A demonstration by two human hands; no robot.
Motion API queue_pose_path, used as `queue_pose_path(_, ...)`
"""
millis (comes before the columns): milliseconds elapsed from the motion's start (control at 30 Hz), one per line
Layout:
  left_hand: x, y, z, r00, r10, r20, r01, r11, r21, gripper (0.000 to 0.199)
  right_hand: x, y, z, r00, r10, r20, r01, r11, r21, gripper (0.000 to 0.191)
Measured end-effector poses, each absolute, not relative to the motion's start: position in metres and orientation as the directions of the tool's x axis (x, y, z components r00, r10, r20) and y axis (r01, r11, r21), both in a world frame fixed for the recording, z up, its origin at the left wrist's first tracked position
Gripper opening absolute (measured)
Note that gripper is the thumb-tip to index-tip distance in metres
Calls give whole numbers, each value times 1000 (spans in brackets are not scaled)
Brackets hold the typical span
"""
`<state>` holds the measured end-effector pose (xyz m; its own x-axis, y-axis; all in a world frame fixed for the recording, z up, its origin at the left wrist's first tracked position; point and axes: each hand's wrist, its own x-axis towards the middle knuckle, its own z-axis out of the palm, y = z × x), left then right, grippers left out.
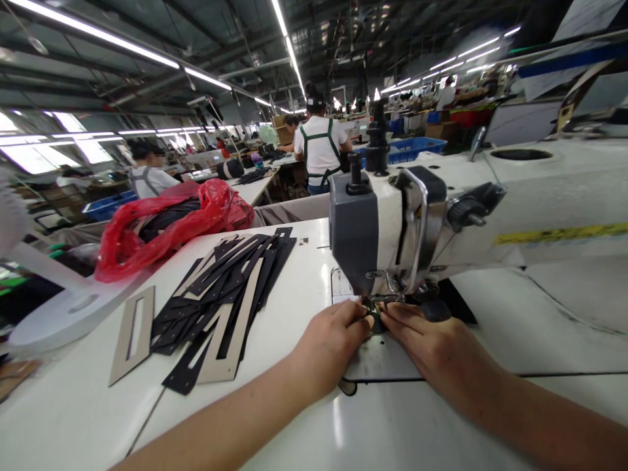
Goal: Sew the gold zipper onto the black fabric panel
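My left hand point(338, 340) is at the needle area of a sewing machine point(392, 222), its fingers bent and pinched at the edge of a small black piece point(377, 322). From the other side my right hand point(436, 347) presses its fingers together against the same piece, close under the presser foot. Most of the piece is hidden by the fingers. Behind my right hand a flat black strip point(458, 302) lies on the machine bed. To the left lies a loose pile of black and beige slotted strips point(220, 294).
A single beige slotted strip point(131, 337) lies left of the pile. Beyond it are a red plastic bag point(161, 229) with dark material and a white fan point(63, 307) at the table's left edge. Co-workers sit farther off; one wears a white shirt point(318, 140) with green straps.
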<state>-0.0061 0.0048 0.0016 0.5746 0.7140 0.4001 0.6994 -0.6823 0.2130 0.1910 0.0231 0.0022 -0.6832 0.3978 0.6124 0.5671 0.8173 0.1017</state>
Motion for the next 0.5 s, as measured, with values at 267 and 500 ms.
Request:
queue_pose_path(267, -8, 10, 1, 565, 697, 442, 689, -693, 212, 20, 190, 25, 4, -670, 437, 600, 595, 800, 83, 29)
queue_pose_path(500, -9, 14, -4, 562, 689, 457, 682, -699, 215, 19, 189, 28, 4, -664, 449, 598, 597, 800, 62, 30)
